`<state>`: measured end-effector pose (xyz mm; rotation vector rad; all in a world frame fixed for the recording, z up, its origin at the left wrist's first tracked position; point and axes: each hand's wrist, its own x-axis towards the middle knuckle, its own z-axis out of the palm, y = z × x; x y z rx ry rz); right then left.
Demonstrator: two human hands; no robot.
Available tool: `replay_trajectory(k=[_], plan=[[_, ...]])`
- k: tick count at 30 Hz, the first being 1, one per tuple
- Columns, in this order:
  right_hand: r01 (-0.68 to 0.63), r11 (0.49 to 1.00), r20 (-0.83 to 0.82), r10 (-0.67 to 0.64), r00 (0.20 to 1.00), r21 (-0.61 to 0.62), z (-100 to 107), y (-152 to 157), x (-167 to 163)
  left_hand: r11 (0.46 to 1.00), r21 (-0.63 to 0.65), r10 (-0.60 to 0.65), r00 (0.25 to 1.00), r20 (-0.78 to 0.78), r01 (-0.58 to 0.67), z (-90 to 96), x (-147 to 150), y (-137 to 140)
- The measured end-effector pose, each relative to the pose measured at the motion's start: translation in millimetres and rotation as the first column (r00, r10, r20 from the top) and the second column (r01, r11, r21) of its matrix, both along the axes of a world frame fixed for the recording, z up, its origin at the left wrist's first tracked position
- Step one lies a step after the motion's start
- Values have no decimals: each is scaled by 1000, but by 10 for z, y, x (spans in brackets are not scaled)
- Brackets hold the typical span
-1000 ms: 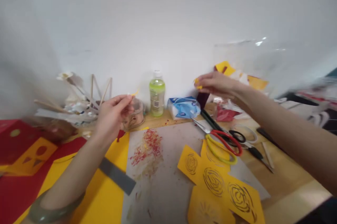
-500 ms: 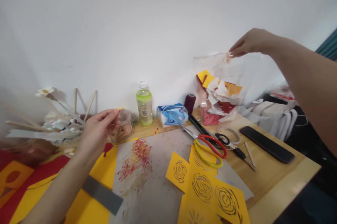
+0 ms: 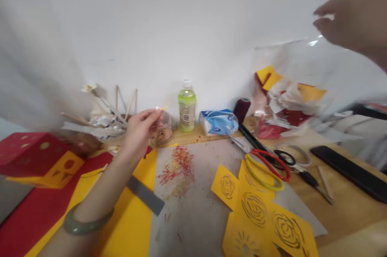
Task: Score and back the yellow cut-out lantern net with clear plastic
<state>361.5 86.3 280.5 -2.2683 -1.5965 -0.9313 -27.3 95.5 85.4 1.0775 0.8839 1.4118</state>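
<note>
My left hand [image 3: 140, 130] pinches a thin yellow paper scrap [image 3: 165, 107], its fingers closed beside a small clear cup [image 3: 166, 132]. Raised at the upper right, my right hand [image 3: 347, 19] is blurred, thumb and fingertip slightly apart with nothing plain between them. Below it stands a clear plastic bag [image 3: 314, 57] holding yellow, red and white paper scraps [image 3: 311, 92]. Yellow cut-paper panels [image 3: 254, 208] with swirl patterns lie on a grey board [image 3: 193, 216]. Red and yellow crumbs [image 3: 178, 164] are scattered on that board.
A green drink bottle [image 3: 187, 108], a tissue pack [image 3: 219, 122] and a dark thread spool [image 3: 242, 110] stand along the wall. Red-and-yellow-handled scissors [image 3: 269, 164], black-handled scissors [image 3: 305, 172] and a black case [image 3: 347, 170] lie at right. A red paper box [image 3: 30, 152] sits at left.
My right hand has lifted away from the bag's top edge, up and to the right. The view has swung left, bringing the red box into sight. My left hand keeps its pinch.
</note>
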Motion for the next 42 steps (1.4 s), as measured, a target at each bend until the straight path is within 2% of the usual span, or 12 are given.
replay_trajectory(k=[1,2,3,4,6,8,10,13,18,25,34,42], plan=[[-53,997,20,52,998,57,-121,-1,-136,1000,1,-4,1000,4,4,4,5,-1],[-218,968,45,214,976,123,-283,7,-290,1000,-2,1,1000,5,-1,8,10,-1],[-389,919,4,389,921,61,-487,23,-460,1000,-5,7,1000,5,-7,12,14,-3],[-557,828,-117,549,828,-54,-728,46,-642,1000,-7,12,1000,4,-12,16,17,-7],[-795,532,-358,710,606,-291,-1280,109,-1013,1000,-6,13,1000,-2,-14,27,23,-21],[-863,314,-455,749,481,-395,-1815,189,-1342,1000,-10,9,1000,-7,-9,40,27,-39],[-887,170,-516,760,395,-428,-2213,286,-1575,1000,-24,6,1000,-8,-6,49,30,-53],[-890,40,-570,754,326,-455,-2458,435,-1712,1000,-31,-1,1000,1,1,45,32,-49],[-862,-107,-633,724,275,-496,-2356,561,-1627,1000,-15,-27,1000,1,27,14,38,-17],[-815,-131,-596,747,293,-565,-2275,566,-1556,999,-38,-25,999,33,26,26,57,-21],[-777,1,-440,823,358,-629,-2208,608,-1459,998,-50,-34,999,-5,34,-53,76,7],[-716,148,-338,804,490,-683,-2305,627,-1486,998,-46,-39,999,-12,39,-86,75,25]])
